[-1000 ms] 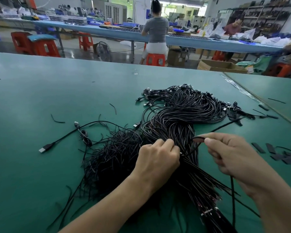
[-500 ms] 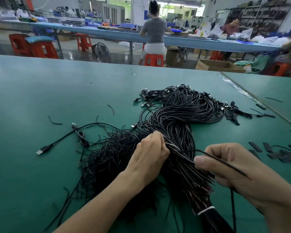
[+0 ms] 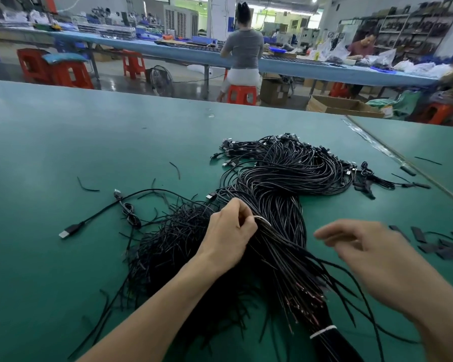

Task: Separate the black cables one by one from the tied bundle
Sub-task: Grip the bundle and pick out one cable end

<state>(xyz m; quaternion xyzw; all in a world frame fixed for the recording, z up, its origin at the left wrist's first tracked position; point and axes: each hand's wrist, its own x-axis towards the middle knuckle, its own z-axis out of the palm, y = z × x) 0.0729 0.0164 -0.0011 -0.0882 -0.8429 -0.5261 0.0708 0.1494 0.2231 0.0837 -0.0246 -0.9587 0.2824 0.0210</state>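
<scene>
Fingers (image 3: 243,214) of the left hand (image 3: 228,233) are curled and pinch into the tied bundle (image 3: 277,202) of black cables, right by a pale band (image 3: 260,219) that goes round it. The bundle lies in the middle of the green table (image 3: 63,158). It is long. It runs from the near side, where a white tie (image 3: 323,331) holds it tight, away to the far side, where it bends and fans out into lots of plugs (image 3: 230,148). The right hand (image 3: 364,249) is just to the right of the bundle and looks blurry. Its fingers look loose and spread. I see no cable in them, though a thin one would be hard to spot. The left hand is on the bundle, so it is the nearer one. I think the right hand has to come in sideways, pick one cable and pull it out the long way. A messy pile of loose cables (image 3: 168,246) touches the bundle on the left, and past it the table has lots of open room. On the right are small black pieces (image 3: 429,244) and a seam (image 3: 403,165) where the next table starts, so there is less room.
</scene>
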